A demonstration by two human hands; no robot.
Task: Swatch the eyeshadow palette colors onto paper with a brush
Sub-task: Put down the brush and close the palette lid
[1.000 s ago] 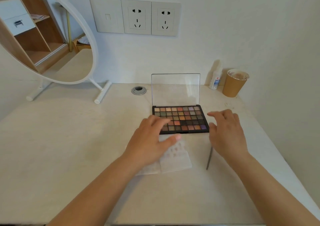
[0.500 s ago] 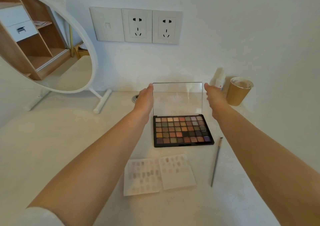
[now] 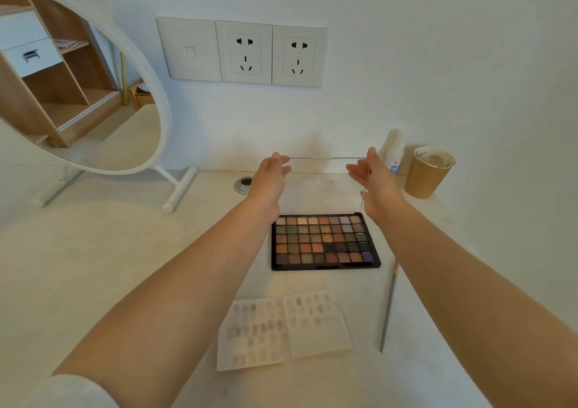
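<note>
The eyeshadow palette (image 3: 325, 241) lies on the desk, its black tray holding several rows of colour pans. Its clear lid (image 3: 325, 188) stands upright at the back. My left hand (image 3: 270, 176) pinches the lid's top left corner between thumb and fingers. My right hand (image 3: 373, 179) pinches the top right corner the same way. Two paper sheets (image 3: 281, 329) with faint colour swatches lie side by side in front of the palette. The thin grey brush (image 3: 387, 310) lies on the desk to the right of the paper, untouched.
A round white mirror (image 3: 93, 94) on a stand fills the left back of the desk. A brown paper cup (image 3: 428, 173) and a small white bottle (image 3: 395, 154) stand at the back right by the wall. A cable hole (image 3: 244, 184) sits left of the lid.
Both hands rose from just above the palette's front edge to the lid's top corners, and their fingers now close over those corners. Paper and brush lie uncovered.
</note>
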